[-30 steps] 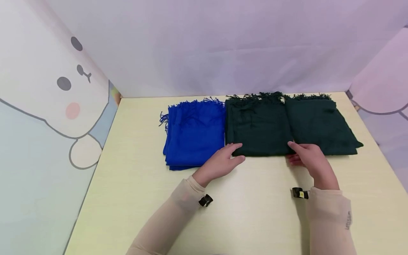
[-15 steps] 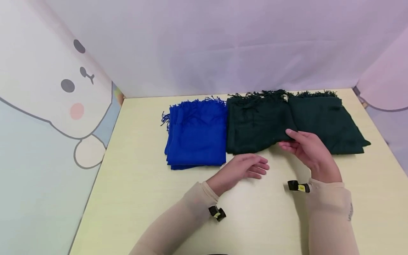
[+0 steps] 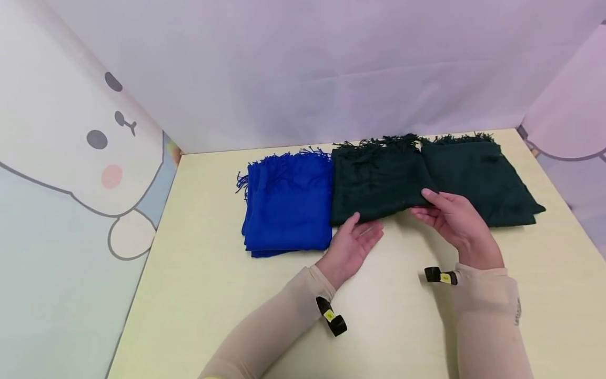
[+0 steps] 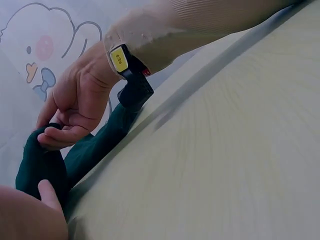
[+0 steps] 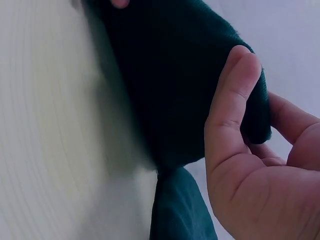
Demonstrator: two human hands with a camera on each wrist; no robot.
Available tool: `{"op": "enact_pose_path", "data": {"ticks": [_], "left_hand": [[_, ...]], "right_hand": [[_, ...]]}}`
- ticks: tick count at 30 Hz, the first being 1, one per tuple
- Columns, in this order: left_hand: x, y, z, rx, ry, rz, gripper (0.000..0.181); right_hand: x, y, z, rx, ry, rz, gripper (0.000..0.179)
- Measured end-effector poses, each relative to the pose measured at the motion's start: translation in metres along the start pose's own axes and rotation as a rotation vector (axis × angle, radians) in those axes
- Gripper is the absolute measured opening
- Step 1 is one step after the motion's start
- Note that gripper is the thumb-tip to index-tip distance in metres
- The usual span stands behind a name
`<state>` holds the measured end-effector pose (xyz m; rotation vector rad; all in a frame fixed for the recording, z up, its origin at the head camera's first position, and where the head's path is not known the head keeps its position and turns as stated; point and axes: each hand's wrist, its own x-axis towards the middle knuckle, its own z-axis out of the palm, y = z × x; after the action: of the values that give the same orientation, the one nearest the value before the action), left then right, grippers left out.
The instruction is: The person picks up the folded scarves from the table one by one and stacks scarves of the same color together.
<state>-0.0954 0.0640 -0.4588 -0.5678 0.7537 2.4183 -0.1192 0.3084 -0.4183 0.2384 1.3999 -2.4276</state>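
In the head view a folded dark green scarf (image 3: 374, 184) with a fringed far edge lies in the middle of the row. My right hand (image 3: 456, 223) pinches its near right corner between thumb and fingers and holds it above the table. In the right wrist view the thumb (image 5: 232, 95) presses on one side of the cloth, the fingers on the other. My left hand (image 3: 352, 247) is at the scarf's near left edge, palm turned up and fingers extended. Its thumb (image 4: 47, 192) lies against the green cloth in the left wrist view; the other left fingers are hidden there.
A folded blue scarf (image 3: 289, 205) with fringe lies left of the green one. Another folded dark green scarf (image 3: 478, 184) adjoins it on the right. They rest on a pale wooden table (image 3: 199, 273), with a light curtain (image 3: 303, 68) behind its far edge.
My right hand has raised the middle scarf's near right corner and moved it away from me. My left hand left the near left edge, then returned there palm up.
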Motion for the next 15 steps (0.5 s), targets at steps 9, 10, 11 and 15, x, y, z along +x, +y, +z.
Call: {"op": "enact_pose_path", "data": {"ticks": [9, 10, 11, 15], "left_hand": [[0.003, 0.019, 0.005, 0.009, 0.105, 0.126, 0.051], [0.003, 0.021, 0.005, 0.024, 0.115, 0.134, 0.049], [0.004, 0.023, 0.006, 0.035, 0.127, 0.141, 0.046], [0.007, 0.024, 0.009, 0.077, 0.159, 0.150, 0.036]], "right_hand": [[-0.003, -0.006, -0.010, -0.083, 0.033, 0.040, 0.025], [-0.004, -0.006, -0.011, -0.095, 0.035, 0.044, 0.024], [-0.004, -0.007, -0.013, -0.098, 0.033, 0.048, 0.024], [-0.008, -0.007, -0.019, -0.118, 0.041, 0.062, 0.021]]}}
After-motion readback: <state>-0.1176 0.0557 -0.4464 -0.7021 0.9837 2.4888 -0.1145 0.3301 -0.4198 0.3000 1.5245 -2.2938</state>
